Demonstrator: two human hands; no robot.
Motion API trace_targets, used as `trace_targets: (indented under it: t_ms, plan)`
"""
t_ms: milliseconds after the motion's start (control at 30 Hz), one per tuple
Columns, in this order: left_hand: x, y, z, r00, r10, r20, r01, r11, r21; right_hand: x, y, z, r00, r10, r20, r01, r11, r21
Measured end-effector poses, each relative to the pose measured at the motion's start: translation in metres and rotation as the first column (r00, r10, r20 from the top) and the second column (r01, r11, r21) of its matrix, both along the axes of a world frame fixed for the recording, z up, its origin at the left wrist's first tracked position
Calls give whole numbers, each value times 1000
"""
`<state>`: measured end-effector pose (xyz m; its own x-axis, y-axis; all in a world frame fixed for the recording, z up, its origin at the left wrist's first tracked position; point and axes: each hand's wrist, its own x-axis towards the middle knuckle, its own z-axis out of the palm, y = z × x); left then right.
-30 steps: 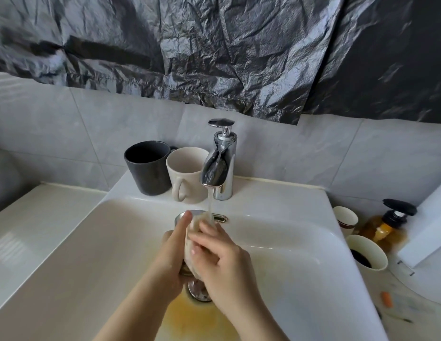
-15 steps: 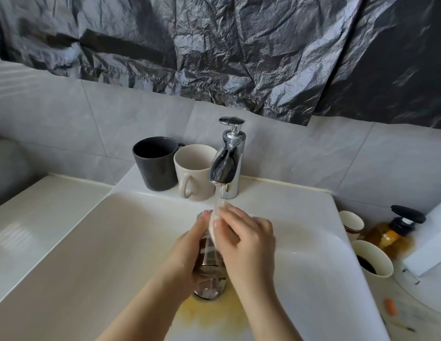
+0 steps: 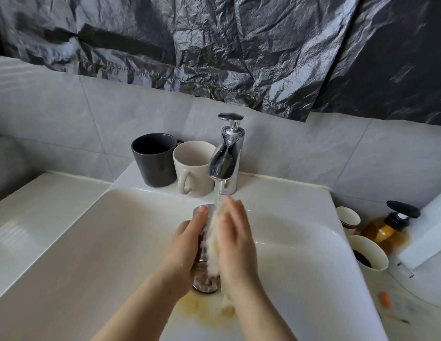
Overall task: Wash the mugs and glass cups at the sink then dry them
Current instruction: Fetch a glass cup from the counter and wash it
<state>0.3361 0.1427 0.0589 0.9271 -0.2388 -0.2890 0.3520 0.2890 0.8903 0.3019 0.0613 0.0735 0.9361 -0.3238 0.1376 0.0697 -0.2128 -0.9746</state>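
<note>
In the middle of the sink, under the running tap, the left hand wraps its fingers round the glass cup. The right hand presses a pale sponge on the cup with flat fingers held together. Both hands are well apart from the sink's side edges. A dark mug and a cream mug stand side by side on the back edge.

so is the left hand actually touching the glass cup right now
Touching. The head view shows the left hand wrapped round the glass cup, thumb lying up its side to the rim, with no gap between them.
</note>
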Motion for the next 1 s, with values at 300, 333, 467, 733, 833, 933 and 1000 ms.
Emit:
trace_targets:
  t_ms: [300, 333, 467, 733, 833, 933, 1000]
  plan:
    - [1, 4, 1, 998, -63, -6, 63, 998, -11, -5, -5, -2, 1000, 26, 17, -27, 997, 78]
    - [0, 3, -2, 996, -90, -21, 90, 996, -15, -1, -10, -1, 1000, 4, -7, -3, 982, 191]
    - [-1, 0, 3, 996, -84, -7, 84, 996, -33, -7, -9, -6, 999, 14, -47, -10, 996, 86]
    - [-4, -3, 0, 987, -136, -84, 134, 991, -26, 1, -19, -15, 981, -84, -177, 136, 943, 304]
    - [-3, -3, 4, 995, -69, -76, 69, 998, -11, -11, -11, -3, 997, -4, -72, 17, 983, 183]
    - [-1, 0, 2, 999, -25, -47, 25, 1000, -2, -13, -5, 0, 1000, 14, -11, -14, 1000, 21]
    - [-4, -1, 4, 994, -67, -81, 66, 998, -12, -9, -8, 1, 999, -47, -21, 49, 996, 76]
